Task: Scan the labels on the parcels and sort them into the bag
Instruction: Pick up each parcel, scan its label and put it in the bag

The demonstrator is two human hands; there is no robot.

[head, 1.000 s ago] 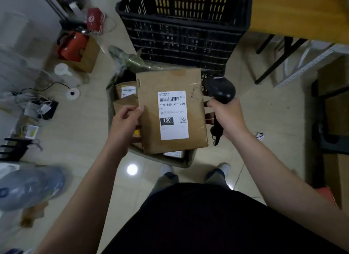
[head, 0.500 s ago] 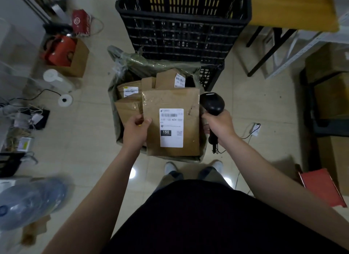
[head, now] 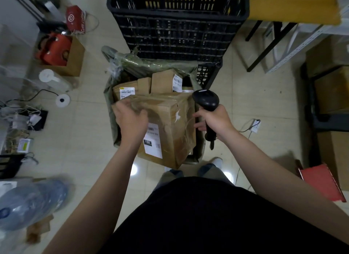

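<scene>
Brown box tilted between the hands, over the open green bag. The left hand lies on its top corner. Its white label faces up just below that hand, with a black "150" block. Beyond the hands, brown parcels stand in the bag. The black scanner is upright in the right hand.

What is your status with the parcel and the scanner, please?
Status: left hand on the parcel, grip blurred. Then right hand grips the scanner. Parcel over the bag, label up; other parcels crowd it.
</scene>
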